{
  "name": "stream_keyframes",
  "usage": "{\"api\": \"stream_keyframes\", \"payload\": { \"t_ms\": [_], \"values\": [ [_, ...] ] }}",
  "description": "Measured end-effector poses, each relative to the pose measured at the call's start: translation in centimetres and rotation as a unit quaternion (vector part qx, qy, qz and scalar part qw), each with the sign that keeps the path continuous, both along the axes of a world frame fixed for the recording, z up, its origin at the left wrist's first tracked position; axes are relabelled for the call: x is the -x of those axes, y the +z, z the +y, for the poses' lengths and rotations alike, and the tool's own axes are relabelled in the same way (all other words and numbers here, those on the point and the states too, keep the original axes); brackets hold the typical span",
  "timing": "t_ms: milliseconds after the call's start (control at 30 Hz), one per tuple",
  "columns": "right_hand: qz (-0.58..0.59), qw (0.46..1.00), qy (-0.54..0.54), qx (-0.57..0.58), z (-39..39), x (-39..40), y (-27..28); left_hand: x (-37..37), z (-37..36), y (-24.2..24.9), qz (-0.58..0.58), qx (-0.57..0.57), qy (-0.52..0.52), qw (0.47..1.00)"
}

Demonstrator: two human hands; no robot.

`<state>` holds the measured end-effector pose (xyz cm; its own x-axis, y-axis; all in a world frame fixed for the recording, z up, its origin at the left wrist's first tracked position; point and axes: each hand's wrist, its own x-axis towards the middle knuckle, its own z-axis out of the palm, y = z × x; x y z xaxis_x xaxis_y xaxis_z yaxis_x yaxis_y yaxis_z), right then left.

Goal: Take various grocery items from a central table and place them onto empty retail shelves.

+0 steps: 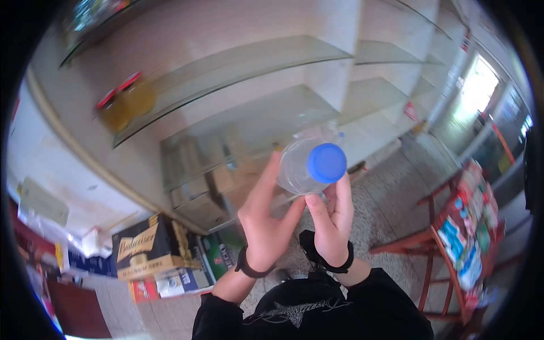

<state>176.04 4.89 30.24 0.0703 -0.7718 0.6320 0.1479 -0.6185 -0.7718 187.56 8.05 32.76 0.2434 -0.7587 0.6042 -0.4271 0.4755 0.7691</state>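
Observation:
A clear plastic bottle (293,170) with a wide blue cap (328,163) is held up between my hands, its cap tilted toward me. My left hand (263,226) grips the bottle's left side, thumb near its lower edge and fingers reaching up behind it. From the right, my right hand (333,224) holds it with the thumb below the cap and the fingers partly hidden behind. Dark bands circle both wrists. Behind the bottle, glass shelves (260,116) run along a white cabinet.
Two red-lidded jars (136,93) of yellowish contents stand on the left shelf. A Budweiser carton (141,249) sits on other boxes at lower left. At right, a reddish wooden chair (405,246) carries colourful packets (467,255). A bright doorway (479,85) lies beyond the tiled floor.

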Motion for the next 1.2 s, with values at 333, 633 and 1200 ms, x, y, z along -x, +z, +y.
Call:
{"api": "stream_keyframes", "payload": {
  "t_ms": [333,633,1200],
  "values": [
    [-0.021,0.937,-0.344,-0.056,8.2,16.8,-0.6,17.7,-1.1,-1.8,-0.026,0.002,-0.316,0.948],
    [-0.053,0.843,-0.524,-0.11,22.5,32.1,-4.0,36.0,8.7,-4.7,-0.082,-0.044,-0.5,0.861],
    [-0.008,0.622,-0.743,-0.245,40.0,45.5,-8.5,56.7,21.1,-10.7,-0.068,-0.265,-0.769,0.577]
  ]
}}
